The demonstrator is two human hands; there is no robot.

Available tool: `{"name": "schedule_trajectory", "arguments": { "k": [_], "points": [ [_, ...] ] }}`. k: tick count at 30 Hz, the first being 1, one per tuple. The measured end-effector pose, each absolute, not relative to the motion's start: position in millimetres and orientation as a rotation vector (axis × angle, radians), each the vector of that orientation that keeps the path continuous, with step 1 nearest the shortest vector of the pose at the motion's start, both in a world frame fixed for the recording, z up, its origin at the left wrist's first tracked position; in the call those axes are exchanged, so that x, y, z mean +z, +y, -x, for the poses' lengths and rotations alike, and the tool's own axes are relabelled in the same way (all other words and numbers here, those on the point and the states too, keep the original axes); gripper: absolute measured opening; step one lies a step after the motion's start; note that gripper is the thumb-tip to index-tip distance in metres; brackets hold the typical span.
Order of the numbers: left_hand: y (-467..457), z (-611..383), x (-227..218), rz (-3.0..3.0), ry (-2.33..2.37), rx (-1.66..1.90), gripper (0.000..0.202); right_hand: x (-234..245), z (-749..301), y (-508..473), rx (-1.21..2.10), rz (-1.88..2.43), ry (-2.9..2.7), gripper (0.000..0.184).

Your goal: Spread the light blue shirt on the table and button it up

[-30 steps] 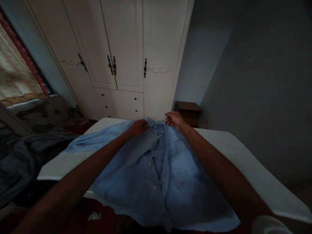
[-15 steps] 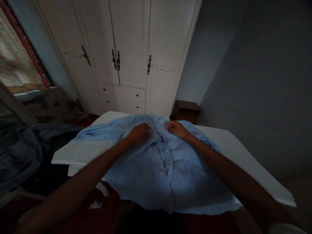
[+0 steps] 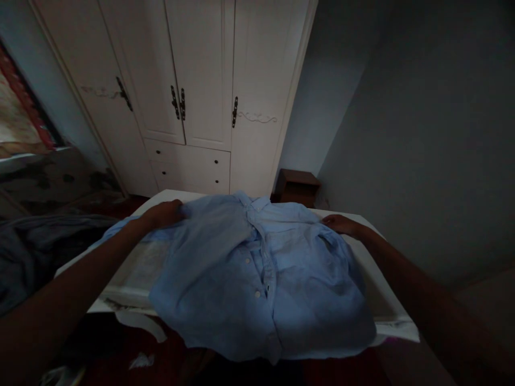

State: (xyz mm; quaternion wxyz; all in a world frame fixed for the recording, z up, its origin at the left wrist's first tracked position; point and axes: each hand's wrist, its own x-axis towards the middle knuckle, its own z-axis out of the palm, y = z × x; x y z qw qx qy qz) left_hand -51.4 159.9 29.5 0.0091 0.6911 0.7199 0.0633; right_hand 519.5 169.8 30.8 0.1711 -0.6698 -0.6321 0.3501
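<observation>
A light blue button-up shirt (image 3: 217,257) lies front up on a white table (image 3: 148,268), collar at the far edge and hem hanging over the near edge. Its front placket is partly open, with white buttons showing. My left hand (image 3: 167,213) is closed on the cloth at the shirt's left shoulder, where the sleeve runs off under my forearm. At the opposite shoulder, my right hand (image 3: 341,224) has its fingers closed on the fabric's edge. Dim light blurs the fingertips of both hands.
Behind the table stands a white wardrobe (image 3: 205,69) with drawers. A small brown cabinet (image 3: 298,182) is in the corner by the grey wall (image 3: 422,134). Dark clothing (image 3: 24,252) is heaped at the left. A crumpled white scrap (image 3: 141,361) lies on the red floor.
Both hands have moved apart, from beside the collar out to the two shoulders. The shirt's upper part is spread flatter, and the collar now shows. The view has shifted slightly.
</observation>
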Motion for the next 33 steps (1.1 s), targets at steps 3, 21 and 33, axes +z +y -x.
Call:
{"name": "schedule_trajectory", "arguments": {
  "k": [3, 21, 33],
  "points": [
    [162, 62, 28, -2.207, 2.187, 0.136, 0.048, 29, -522, 170, 1.108, 1.92, -1.795, 0.035],
    [219, 11, 45, -1.938, 2.659, 0.315, 0.042, 30, -513, 255, 0.014, 2.016, -1.846, 0.026],
    [113, -139, 29, -2.388, 1.622, 0.586, 0.053, -17, -447, 136, 0.3, 1.215, -2.352, 0.037]
  ]
}}
